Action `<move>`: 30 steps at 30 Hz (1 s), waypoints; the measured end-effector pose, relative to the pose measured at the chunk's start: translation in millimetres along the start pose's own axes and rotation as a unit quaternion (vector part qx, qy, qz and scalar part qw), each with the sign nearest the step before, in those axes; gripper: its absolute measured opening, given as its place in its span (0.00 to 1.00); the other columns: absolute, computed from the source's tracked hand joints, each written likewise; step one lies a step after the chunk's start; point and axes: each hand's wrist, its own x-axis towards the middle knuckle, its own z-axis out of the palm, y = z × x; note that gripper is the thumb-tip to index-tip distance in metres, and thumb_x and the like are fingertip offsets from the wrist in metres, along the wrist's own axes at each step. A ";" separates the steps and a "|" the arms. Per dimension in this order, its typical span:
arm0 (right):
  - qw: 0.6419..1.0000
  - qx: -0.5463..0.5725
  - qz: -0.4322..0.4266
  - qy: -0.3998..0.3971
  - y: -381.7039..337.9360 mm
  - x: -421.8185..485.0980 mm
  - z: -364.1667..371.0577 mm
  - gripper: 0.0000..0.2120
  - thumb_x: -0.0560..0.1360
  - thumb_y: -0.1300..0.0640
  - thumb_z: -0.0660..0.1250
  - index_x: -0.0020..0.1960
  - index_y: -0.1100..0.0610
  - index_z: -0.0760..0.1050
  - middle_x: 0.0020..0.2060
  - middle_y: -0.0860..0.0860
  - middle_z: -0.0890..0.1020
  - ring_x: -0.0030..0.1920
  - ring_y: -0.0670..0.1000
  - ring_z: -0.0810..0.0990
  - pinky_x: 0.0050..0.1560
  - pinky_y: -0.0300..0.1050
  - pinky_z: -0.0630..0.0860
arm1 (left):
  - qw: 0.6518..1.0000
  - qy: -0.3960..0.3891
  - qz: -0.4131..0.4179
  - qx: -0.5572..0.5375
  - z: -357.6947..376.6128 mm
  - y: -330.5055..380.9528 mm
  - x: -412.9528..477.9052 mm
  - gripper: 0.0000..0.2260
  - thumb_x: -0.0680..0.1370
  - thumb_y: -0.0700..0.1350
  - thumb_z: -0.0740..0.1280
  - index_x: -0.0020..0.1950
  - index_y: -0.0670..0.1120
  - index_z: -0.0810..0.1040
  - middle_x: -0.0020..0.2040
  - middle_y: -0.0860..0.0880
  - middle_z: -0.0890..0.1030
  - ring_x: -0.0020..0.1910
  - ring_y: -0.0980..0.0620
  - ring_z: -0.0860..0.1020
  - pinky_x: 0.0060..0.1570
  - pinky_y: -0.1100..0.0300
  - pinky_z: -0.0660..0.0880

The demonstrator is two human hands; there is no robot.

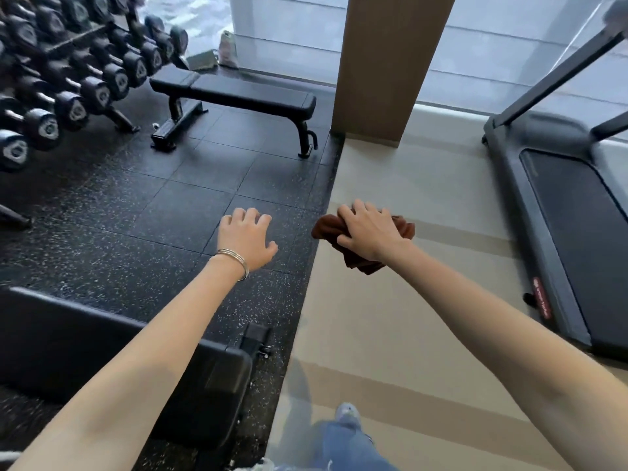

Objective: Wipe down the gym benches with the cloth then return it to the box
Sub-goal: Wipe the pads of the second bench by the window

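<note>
While both my arms reach out ahead of me, my right hand (368, 231) is curled round the brown cloth (360, 261), which is bunched in my fingers and held in the air above the beige floor (390, 334), folds sticking out on either side of my grip. My left hand (246, 236), a thin bracelet (234, 260) on its wrist, holds nothing, its fingers loosely bent and spread over the black rubber floor (136, 205). One black bench (85, 341) lies under my left forearm; the far bench (244, 95) stands beside the dumbbell rack (68, 79). A treadmill (560, 198) stands to my right.
</note>
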 end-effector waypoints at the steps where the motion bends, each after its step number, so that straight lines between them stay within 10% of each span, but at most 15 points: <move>1: 1.000 -0.004 -0.013 -0.002 15.1 8.7 0.2 0.19 0.74 0.45 0.61 0.59 0.56 0.65 0.54 0.58 0.72 0.55 0.59 0.71 0.54 0.57 0.68 | 1.000 -0.007 -0.007 -0.002 -2.2 11.2 12.1 0.25 0.76 0.59 0.59 0.69 0.49 0.66 0.66 0.46 0.71 0.65 0.44 0.68 0.61 0.49 0.67; 30: 0.996 0.011 -0.089 -0.019 208.3 400.0 10.0 0.19 0.75 0.44 0.61 0.59 0.54 0.65 0.53 0.55 0.72 0.54 0.58 0.72 0.52 0.55 0.69 | 0.999 -0.005 -0.051 -0.009 -0.5 0.3 426.6 0.24 0.76 0.59 0.57 0.69 0.49 0.66 0.66 0.46 0.71 0.65 0.45 0.68 0.61 0.50 0.66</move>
